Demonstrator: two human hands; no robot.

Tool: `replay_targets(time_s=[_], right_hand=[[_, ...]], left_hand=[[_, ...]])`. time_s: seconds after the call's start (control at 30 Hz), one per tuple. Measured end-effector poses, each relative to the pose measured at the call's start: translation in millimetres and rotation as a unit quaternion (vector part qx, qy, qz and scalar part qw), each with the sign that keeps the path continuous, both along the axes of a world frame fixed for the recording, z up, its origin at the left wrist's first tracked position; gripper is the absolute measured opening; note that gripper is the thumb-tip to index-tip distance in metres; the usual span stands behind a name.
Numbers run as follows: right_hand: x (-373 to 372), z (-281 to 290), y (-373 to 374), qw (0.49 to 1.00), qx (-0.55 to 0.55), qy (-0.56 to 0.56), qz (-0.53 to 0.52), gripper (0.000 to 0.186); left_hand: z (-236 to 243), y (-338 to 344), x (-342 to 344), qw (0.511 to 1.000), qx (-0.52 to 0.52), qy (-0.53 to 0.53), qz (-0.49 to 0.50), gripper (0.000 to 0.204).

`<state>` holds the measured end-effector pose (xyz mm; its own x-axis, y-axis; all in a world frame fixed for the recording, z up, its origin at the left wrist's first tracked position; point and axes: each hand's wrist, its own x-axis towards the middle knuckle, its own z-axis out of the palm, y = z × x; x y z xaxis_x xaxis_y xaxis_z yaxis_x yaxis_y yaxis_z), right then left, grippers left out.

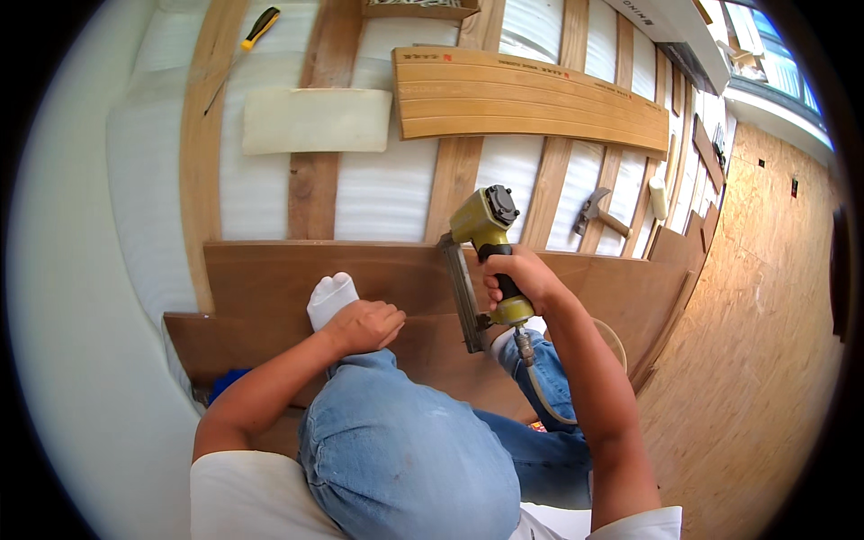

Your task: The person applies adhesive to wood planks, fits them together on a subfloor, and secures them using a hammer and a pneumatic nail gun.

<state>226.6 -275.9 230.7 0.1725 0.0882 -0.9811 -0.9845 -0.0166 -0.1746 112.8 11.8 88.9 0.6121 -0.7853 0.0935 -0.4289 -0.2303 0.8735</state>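
Note:
My right hand (509,279) grips the black handle of an olive pneumatic nail gun (477,221), held over dark brown floor boards (243,279); a hose runs down from its base. My left hand (365,324) rests with curled fingers by my white-socked foot (330,297), above my jeans-clad knee; whatever is under the fingers is hidden. The boards lie in front of me, along the near part of wooden battens (312,198) with white foam sheeting between them.
Beyond are a screwdriver (260,27), white pad (315,120), tan plank (531,98), hammer (594,207), white roller-like item (659,198), open box (420,6) and long carton (675,40). A white wall (81,270) bounds the left; plywood panelling (729,297) extends at right.

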Motion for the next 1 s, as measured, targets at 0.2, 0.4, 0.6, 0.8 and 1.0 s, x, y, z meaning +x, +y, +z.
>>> replay_targets(time_s=[0.2,0.4,0.6,0.8,1.0], right_hand=[[1,-3,-15,1.000,-0.009,-0.014,0.018,0.017],[-8,-9,-23,0.999,0.019,-0.021,0.036,0.011],[-10,-6,-41,0.999,0.023,-0.019,0.013,0.019],[-11,-12,-71,0.998,0.025,-0.020,0.058,0.019],[-20,5,-167,0.988,-0.096,-0.026,0.119,0.010]], left_hand=[[-5,2,1,1.000,0.005,0.001,0.000,0.012],[-4,0,3,1.000,0.016,0.002,-0.005,0.013],[-3,0,1,1.000,0.012,0.005,0.008,0.014],[-6,5,7,0.999,0.027,-0.010,-0.022,0.021],[-1,1,5,0.999,0.045,-0.013,0.017,0.030]])
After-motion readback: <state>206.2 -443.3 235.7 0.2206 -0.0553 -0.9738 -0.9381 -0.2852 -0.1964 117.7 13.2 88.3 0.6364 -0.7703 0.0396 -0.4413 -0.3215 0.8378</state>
